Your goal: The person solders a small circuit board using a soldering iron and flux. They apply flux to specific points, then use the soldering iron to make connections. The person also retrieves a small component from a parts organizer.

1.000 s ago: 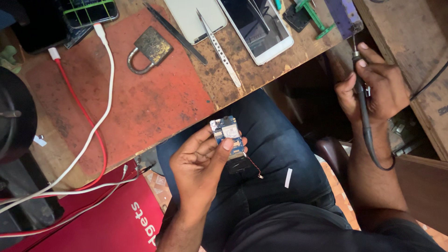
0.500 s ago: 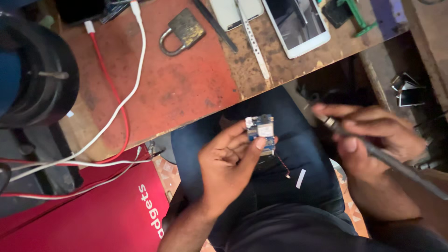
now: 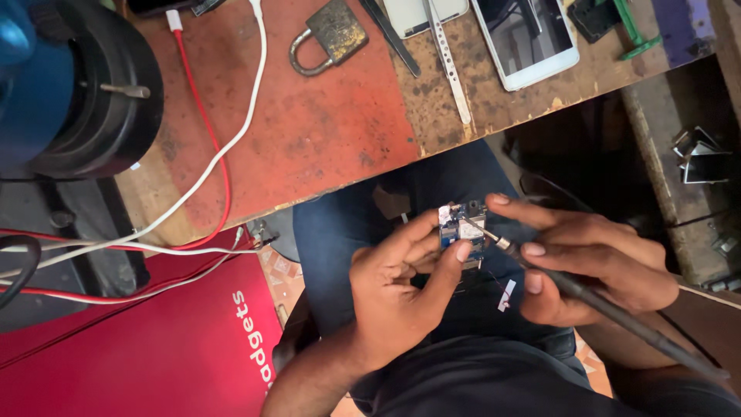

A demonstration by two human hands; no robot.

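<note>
Currently the left hand [image 3: 401,289] pinches a small blue circuit board [image 3: 463,229] between thumb and fingertips, holding it above the lap, just below the desk [image 3: 324,131] edge. The right hand [image 3: 594,262] is closed in a pen grip around a dark soldering iron [image 3: 587,297], whose metal tip rests on or just over the board's upper face; contact probably exists, though the view is too small to confirm it. A thin dark lead hangs beneath the board.

Risk assessment: the board has no support other than the fingers, so any tremor may slide the tip onto neighbouring pads or onto the left thumb, which lies just beside the tip. The iron's cord trails off to the right and could drag the tool off line.

On the desk, well apart from the hands, lie a brass padlock [image 3: 328,35], metal tweezers [image 3: 448,58], a white phone [image 3: 529,38], and red and white cables [image 3: 208,154]. A dark round device [image 3: 85,93] stands at the left.
</note>
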